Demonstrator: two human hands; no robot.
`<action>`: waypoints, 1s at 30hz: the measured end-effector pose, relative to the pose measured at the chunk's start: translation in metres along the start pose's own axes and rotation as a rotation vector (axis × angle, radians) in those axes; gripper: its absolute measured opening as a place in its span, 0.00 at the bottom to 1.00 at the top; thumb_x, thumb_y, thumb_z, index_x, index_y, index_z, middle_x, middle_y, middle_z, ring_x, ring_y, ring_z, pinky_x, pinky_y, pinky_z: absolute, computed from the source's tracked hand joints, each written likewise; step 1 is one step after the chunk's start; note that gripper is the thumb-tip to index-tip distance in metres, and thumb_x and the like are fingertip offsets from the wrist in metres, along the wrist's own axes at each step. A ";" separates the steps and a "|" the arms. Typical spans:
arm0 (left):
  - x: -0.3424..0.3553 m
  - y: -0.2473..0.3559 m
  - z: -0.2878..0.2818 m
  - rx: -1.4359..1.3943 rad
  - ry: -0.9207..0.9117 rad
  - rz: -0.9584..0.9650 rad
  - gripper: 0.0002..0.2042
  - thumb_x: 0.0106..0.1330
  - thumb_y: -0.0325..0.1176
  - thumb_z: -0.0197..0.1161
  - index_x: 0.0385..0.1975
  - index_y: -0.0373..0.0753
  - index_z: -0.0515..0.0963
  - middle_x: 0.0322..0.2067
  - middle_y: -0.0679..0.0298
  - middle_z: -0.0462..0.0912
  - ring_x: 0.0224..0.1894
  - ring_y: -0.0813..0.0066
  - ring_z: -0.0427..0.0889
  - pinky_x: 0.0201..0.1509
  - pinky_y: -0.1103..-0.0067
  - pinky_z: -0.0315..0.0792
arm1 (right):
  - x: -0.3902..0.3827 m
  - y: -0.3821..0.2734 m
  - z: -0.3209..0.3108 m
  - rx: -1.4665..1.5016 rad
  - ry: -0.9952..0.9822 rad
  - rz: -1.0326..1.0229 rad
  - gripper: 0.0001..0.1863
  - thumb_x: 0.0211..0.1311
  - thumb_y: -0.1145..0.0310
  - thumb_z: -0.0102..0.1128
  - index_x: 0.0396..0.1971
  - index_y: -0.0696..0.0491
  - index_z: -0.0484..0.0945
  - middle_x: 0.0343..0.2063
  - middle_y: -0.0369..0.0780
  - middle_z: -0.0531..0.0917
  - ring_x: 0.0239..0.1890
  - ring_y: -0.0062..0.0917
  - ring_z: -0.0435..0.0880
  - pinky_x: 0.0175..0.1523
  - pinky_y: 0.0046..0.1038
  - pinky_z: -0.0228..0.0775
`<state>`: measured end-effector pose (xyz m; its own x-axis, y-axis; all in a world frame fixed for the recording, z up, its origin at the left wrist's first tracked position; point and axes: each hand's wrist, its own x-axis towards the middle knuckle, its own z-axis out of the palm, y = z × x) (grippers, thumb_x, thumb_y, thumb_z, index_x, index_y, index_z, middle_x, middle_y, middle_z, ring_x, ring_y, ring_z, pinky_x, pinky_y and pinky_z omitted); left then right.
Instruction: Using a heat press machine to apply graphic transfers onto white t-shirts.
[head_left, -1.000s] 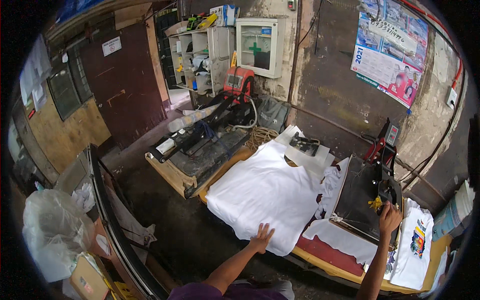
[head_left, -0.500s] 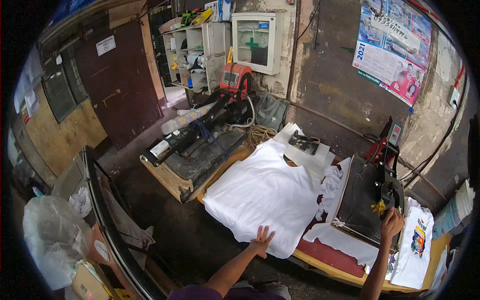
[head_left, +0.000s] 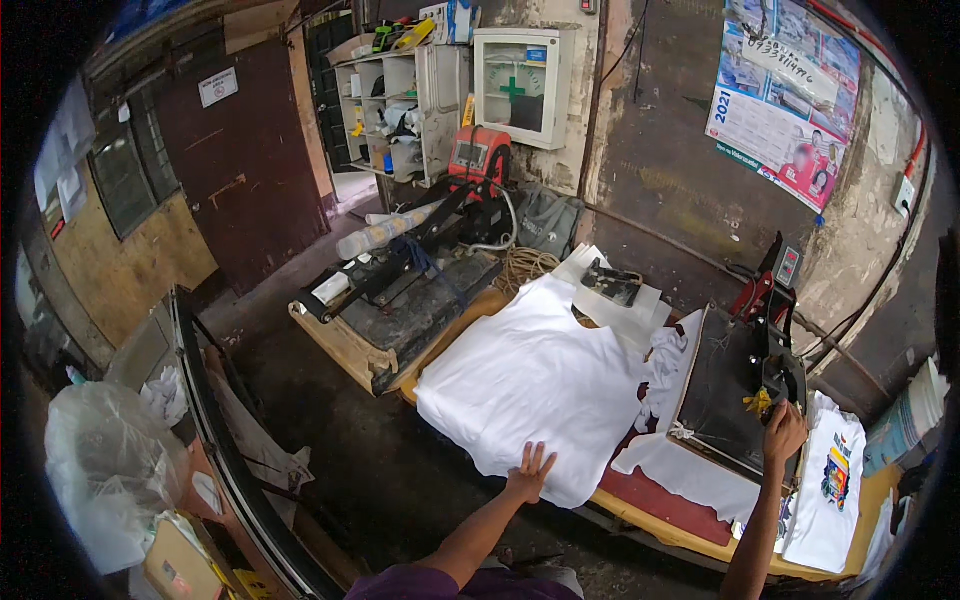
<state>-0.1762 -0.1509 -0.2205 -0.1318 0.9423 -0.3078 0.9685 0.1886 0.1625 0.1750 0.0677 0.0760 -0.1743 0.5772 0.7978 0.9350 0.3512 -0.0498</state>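
My left hand (head_left: 531, 474) lies with spread fingers on the near edge of a white shirt (head_left: 535, 375). This shirt is laid out over the bench, with light creases. My right hand (head_left: 785, 436) is closed round the handle of a heat press, whose dark upper plate (head_left: 715, 385) is down. White fabric (head_left: 690, 480) sticks out from under the plate's near and left sides; the part beneath is hidden. Just right of the press lies a white shirt with a colourful print (head_left: 838, 480).
A second heat press (head_left: 400, 310) with a red control box (head_left: 478, 155) stands at the far left of the bench. White sheets (head_left: 630, 318) lie behind the shirt. A pail (head_left: 900, 430) stands far right; a dark-framed rack (head_left: 210, 420) and clear plastic bags (head_left: 110, 460) are at left.
The whole view has shifted slightly. My left hand stays on the white shirt's edge, and my right hand keeps its grip on the press handle.
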 end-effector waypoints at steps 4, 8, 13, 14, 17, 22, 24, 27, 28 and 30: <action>-0.003 -0.009 0.018 -0.010 0.158 0.004 0.46 0.53 0.35 0.60 0.69 0.55 0.34 0.68 0.54 0.22 0.69 0.47 0.22 0.48 0.60 0.71 | 0.001 -0.005 0.000 -0.038 -0.081 0.019 0.22 0.67 0.62 0.39 0.21 0.59 0.77 0.20 0.47 0.77 0.25 0.43 0.76 0.34 0.40 0.65; 0.002 -0.004 0.018 -0.004 0.155 0.018 0.48 0.51 0.35 0.61 0.69 0.55 0.36 0.69 0.54 0.24 0.69 0.47 0.23 0.47 0.60 0.71 | -0.004 0.008 0.004 -0.065 -0.046 0.017 0.21 0.67 0.62 0.40 0.24 0.60 0.79 0.22 0.48 0.79 0.27 0.43 0.78 0.39 0.40 0.67; -0.001 -0.011 0.024 -0.030 0.215 0.046 0.50 0.48 0.33 0.63 0.69 0.55 0.35 0.69 0.54 0.24 0.69 0.45 0.25 0.44 0.60 0.72 | 0.002 -0.007 -0.002 -0.067 -0.127 0.044 0.21 0.67 0.62 0.40 0.25 0.59 0.79 0.23 0.48 0.80 0.28 0.42 0.78 0.38 0.41 0.67; 0.000 -0.009 0.020 -0.029 0.216 0.052 0.50 0.48 0.33 0.63 0.69 0.55 0.35 0.69 0.54 0.24 0.69 0.45 0.25 0.44 0.60 0.72 | 0.001 -0.004 -0.003 -0.072 -0.126 0.047 0.21 0.67 0.62 0.40 0.25 0.59 0.79 0.23 0.48 0.80 0.28 0.42 0.78 0.38 0.41 0.67; 0.001 -0.004 0.008 -0.020 0.059 0.021 0.51 0.49 0.33 0.63 0.69 0.55 0.33 0.68 0.54 0.22 0.69 0.46 0.24 0.45 0.60 0.71 | -0.001 0.004 0.002 -0.098 -0.113 0.031 0.21 0.67 0.62 0.40 0.24 0.59 0.79 0.22 0.47 0.79 0.27 0.42 0.78 0.37 0.40 0.66; -0.002 -0.005 0.005 -0.046 -0.001 0.013 0.53 0.49 0.35 0.65 0.68 0.55 0.29 0.67 0.55 0.17 0.69 0.48 0.19 0.49 0.58 0.68 | -0.003 0.007 0.008 -0.035 0.015 0.004 0.24 0.67 0.59 0.38 0.19 0.58 0.75 0.20 0.49 0.77 0.25 0.46 0.75 0.34 0.41 0.64; -0.001 -0.002 -0.003 -0.026 -0.068 -0.009 0.54 0.49 0.35 0.65 0.68 0.55 0.28 0.67 0.55 0.17 0.69 0.48 0.19 0.50 0.58 0.68 | -0.001 -0.001 0.001 -0.056 0.003 0.002 0.24 0.67 0.59 0.38 0.18 0.58 0.75 0.20 0.49 0.77 0.25 0.46 0.76 0.34 0.41 0.64; -0.002 -0.001 -0.006 -0.016 -0.118 -0.017 0.55 0.48 0.36 0.67 0.68 0.55 0.27 0.67 0.55 0.16 0.69 0.49 0.18 0.53 0.56 0.66 | -0.003 0.001 0.003 -0.067 -0.014 0.014 0.23 0.67 0.60 0.38 0.20 0.58 0.76 0.21 0.48 0.78 0.26 0.44 0.77 0.36 0.41 0.66; -0.001 0.000 -0.006 -0.028 -0.109 -0.005 0.56 0.48 0.36 0.67 0.68 0.56 0.26 0.67 0.56 0.16 0.68 0.49 0.18 0.54 0.55 0.66 | -0.003 0.004 0.004 -0.054 -0.028 0.026 0.22 0.67 0.61 0.38 0.22 0.57 0.78 0.22 0.47 0.80 0.28 0.43 0.78 0.38 0.40 0.67; -0.001 0.000 -0.011 -0.039 -0.162 -0.022 0.57 0.46 0.37 0.69 0.67 0.56 0.26 0.67 0.57 0.15 0.68 0.50 0.17 0.55 0.52 0.64 | -0.001 -0.003 0.002 -0.055 -0.018 0.017 0.22 0.66 0.61 0.38 0.20 0.58 0.77 0.21 0.48 0.79 0.27 0.43 0.78 0.38 0.40 0.67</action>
<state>-0.1786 -0.1489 -0.2096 -0.1143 0.8815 -0.4581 0.9565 0.2222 0.1890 0.1721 0.0674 0.0737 -0.1634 0.5963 0.7860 0.9534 0.3004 -0.0296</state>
